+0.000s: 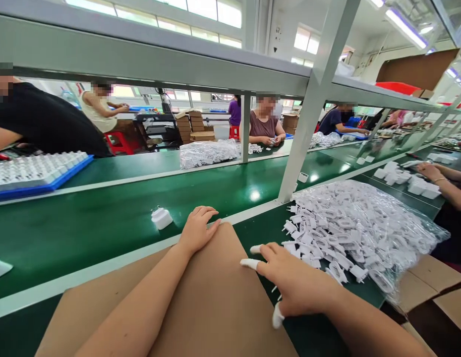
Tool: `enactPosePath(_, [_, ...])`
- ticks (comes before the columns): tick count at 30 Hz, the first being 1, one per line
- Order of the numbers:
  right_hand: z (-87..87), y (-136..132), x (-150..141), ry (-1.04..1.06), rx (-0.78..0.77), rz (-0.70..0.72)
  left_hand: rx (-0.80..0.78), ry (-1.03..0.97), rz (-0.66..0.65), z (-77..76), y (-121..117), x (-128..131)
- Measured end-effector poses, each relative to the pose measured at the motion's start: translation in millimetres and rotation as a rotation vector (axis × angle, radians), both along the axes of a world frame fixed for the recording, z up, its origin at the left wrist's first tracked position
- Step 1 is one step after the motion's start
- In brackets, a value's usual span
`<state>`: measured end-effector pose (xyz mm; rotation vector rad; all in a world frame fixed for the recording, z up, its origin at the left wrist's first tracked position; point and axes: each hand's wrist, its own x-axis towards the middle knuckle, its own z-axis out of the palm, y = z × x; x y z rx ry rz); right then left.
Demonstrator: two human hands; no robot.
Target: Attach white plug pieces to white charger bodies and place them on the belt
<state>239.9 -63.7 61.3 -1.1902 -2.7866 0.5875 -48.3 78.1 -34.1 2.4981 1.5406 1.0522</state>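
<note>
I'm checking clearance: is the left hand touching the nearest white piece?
Apart. The head view shows a strip of green surface between the left hand and the white piece.

- three white finger covers [250,264] on the right grip [295,280];
- one plastic bag [416,238] beside it;
- one white housing [162,218] just left of the left grip [196,230]

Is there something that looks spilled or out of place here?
Perhaps: white parts lie loose outside the bag, near the right hand, in an untidy heap, as if spilled, though this may be deliberate.
</note>
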Motion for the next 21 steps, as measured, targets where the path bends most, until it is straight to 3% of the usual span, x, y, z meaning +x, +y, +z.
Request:
enactPosePath(3, [5.2, 5, 14, -0.24, 0.12, -0.087, -0.006, 0.009, 0.008, -0.4, 0, 2])
enactPosePath(6, [-1.6, 13, 15, -0.308, 0.099, -0.081, 0.001, 0.012, 0.021, -1.0, 0, 1])
enactPosePath(12, [-8.7, 21, 4, -0.186, 0.158, 0.015, -0.018, 0.024, 0.039, -3.5, 1, -3])
enactPosePath(16, [-8.9, 23, 5, -0.096, 0.094, 0.01, -0.017, 0.016, 0.038, -4.7, 1, -3])
enactPosePath(18, [-9.5, 28, 10, -0.01, 0.067, -0.059, -0.018, 0.006, 0.036, -4.6, 1, -2])
enactPosePath(21, [-12.8, 42, 22, 0.021, 0.16, -0.282, -0.024, -0.005, 0.028, -4.3, 1, -3])
